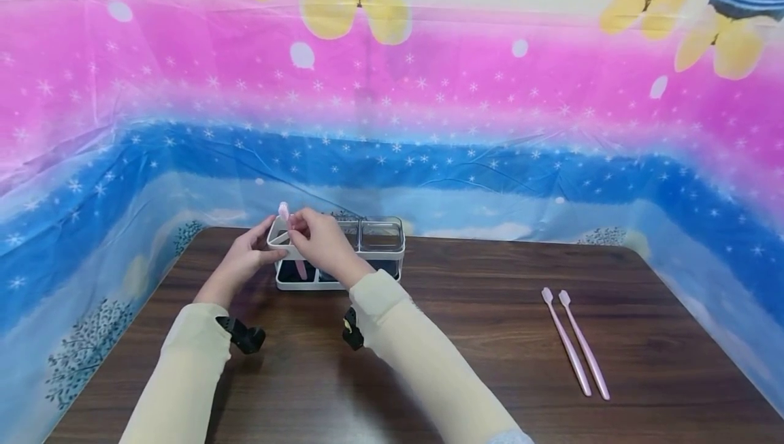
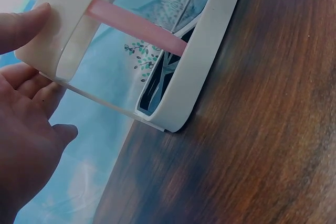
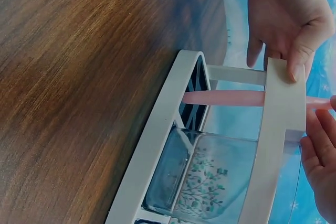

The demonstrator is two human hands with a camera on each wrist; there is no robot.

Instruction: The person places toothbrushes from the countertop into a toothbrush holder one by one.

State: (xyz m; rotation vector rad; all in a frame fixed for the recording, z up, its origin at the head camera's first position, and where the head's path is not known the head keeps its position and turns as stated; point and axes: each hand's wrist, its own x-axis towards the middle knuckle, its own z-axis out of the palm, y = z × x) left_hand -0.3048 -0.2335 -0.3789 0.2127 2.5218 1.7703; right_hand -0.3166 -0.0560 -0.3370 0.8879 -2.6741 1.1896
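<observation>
Near the back left of the table stands a white two-tier toothbrush holder (image 1: 297, 287) with clear cups in it. My left hand (image 1: 239, 263) grips its left end, the thumb on the front of the upper rim and the other fingers behind. Above that left compartment, my right hand (image 1: 324, 240) pinches a pink toothbrush (image 1: 284, 210) just below its head. The toothbrush handle (image 3: 226, 98) passes down through the upper frame, its lower end at the dark base (image 2: 157, 93). The bristle head points up.
Two more pink toothbrushes (image 1: 566, 342) lie side by side on the right of the brown wooden table (image 1: 478, 321). A printed pink and blue cloth (image 1: 429, 117) hangs around the table's back and sides. One clear cup (image 3: 210, 177) sits beside the toothbrush's compartment.
</observation>
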